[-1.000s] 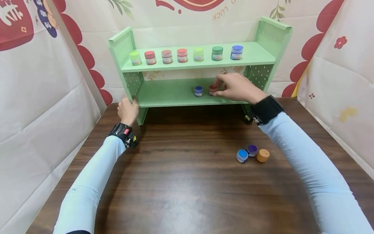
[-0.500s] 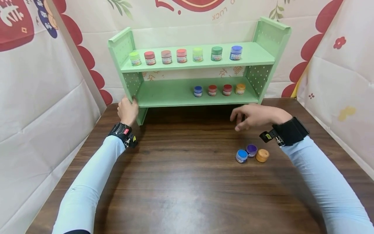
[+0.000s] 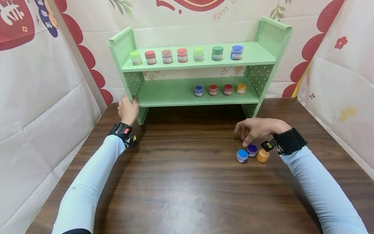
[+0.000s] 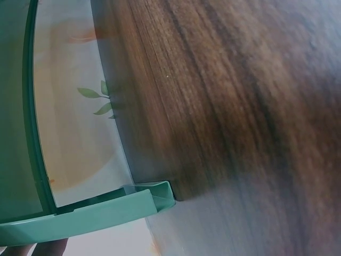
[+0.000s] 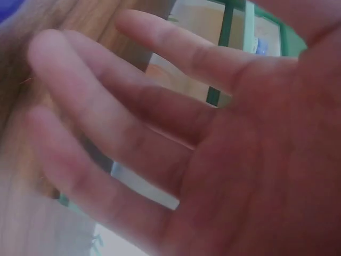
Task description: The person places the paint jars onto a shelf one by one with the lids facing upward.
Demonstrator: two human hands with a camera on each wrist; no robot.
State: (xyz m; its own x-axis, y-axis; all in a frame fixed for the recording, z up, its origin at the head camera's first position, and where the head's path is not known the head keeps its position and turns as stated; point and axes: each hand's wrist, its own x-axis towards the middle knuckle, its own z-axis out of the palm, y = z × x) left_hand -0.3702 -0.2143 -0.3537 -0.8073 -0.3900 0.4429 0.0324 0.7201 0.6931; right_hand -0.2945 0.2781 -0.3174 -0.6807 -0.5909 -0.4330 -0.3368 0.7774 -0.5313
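My left hand (image 3: 128, 110) grips the lower left side panel of a green two-tier shelf (image 3: 163, 92). In the left wrist view, dark fingertips (image 4: 50, 248) show past the edge of that panel. Just above the table, my right hand (image 3: 258, 128) hangs with relaxed fingers, nothing held. Below it three small paint jars stand close together: a purple-lidded jar (image 3: 252, 150), a blue-lidded jar (image 3: 242, 156) and an orange-lidded jar (image 3: 262, 155). The right wrist view shows the bare palm (image 5: 256, 160) and a piece of blue lid (image 5: 8, 9) at the corner.
Several paint jars line the upper tier, from a lime jar (image 3: 135, 58) to a blue jar (image 3: 236, 52). The lower tier bears a dark blue jar (image 3: 198, 91), two red ones and a yellow jar (image 3: 241, 89). A printed cloth (image 3: 193, 32) hangs behind.
My right hand has left the red jar on the lower tier, come back toward me and lowered over the three jars on the table. The left hand keeps its place.
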